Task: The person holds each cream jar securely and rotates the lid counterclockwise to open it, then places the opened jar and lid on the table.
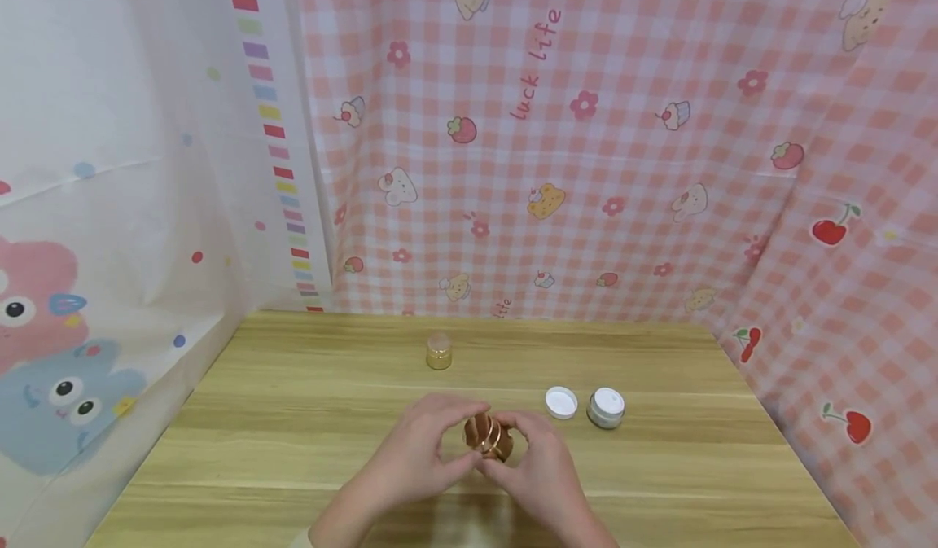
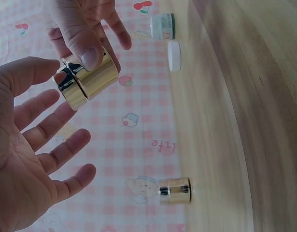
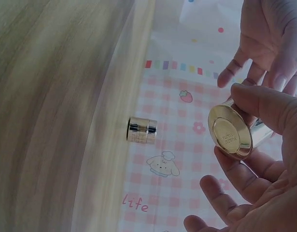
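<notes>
Both hands hold a shiny gold cosmetic jar [image 1: 489, 438] tilted above the table, near its front. The left hand [image 1: 421, 450] pinches one end, the smaller section, between thumb and fingers; its other fingers spread apart in the left wrist view. From the opposite side the right hand [image 1: 541, 462] grips the larger section. A dark seam runs between the two sections of the jar [image 2: 101, 79]. Toward the right wrist camera faces the jar's round base [image 3: 229, 135], with small raised lettering too fine to read. What is inside the jar is hidden.
Farther back on the wooden table [image 1: 308, 401] stands a smaller gold jar [image 1: 439, 352]. To the right, a white lid [image 1: 561, 402] lies beside a white-topped glass jar [image 1: 607, 408]. Pink checked cloth [image 1: 513, 157] hangs behind the table.
</notes>
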Tool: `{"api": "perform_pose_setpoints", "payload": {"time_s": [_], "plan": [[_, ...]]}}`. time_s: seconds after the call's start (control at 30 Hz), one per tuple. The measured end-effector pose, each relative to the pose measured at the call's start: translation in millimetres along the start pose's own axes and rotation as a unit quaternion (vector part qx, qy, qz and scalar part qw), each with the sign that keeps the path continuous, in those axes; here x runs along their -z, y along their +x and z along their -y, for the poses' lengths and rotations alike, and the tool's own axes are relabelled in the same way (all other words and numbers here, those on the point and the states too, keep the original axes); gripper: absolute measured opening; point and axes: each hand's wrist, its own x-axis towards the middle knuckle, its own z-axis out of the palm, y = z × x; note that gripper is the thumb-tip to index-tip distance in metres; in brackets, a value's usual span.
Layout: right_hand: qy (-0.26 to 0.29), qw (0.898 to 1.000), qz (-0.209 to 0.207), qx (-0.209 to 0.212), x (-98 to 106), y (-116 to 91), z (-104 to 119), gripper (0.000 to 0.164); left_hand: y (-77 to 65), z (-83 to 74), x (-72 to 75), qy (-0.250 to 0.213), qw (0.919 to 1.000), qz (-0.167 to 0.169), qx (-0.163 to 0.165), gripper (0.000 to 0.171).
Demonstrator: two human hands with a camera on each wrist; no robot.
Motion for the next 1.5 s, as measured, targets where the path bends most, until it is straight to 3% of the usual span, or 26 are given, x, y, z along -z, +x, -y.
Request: {"api": "perform_pose_setpoints", "payload": {"time_s": [0.2,0.73,0.9,1.1,1.5], "plan": [[-0.012,1.000,-0.004,0.010,-1.4,-0.3,0.1,0.050,-0.1,-1.9,0.7,0.009,0.9999,0.001,0.006,0.054],[-0.003,1.000,0.006,-0.013,-0.1,0.1,5.0,0.046,0.3,1.6,-4.7,0.014,0.9996,-0.017,0.020,0.045],[-0.004,1.000,0.001,-0.005,0.3,-0.6,3.6,0.045,-0.6,0.9,-2.0,0.019,0.9995,-0.004,0.023,0.052],[-0.006,1.000,-0.001,0.002,0.1,-1.5,3.0,0.046,-0.8,-0.6,4.3,0.040,0.9988,0.029,0.002,0.061],[-0.014,1.000,0.018,-0.003,-0.4,-1.3,1.9,0.049,1.8,-0.3,6.5,0.059,0.9966,0.058,0.001,0.053]]}}
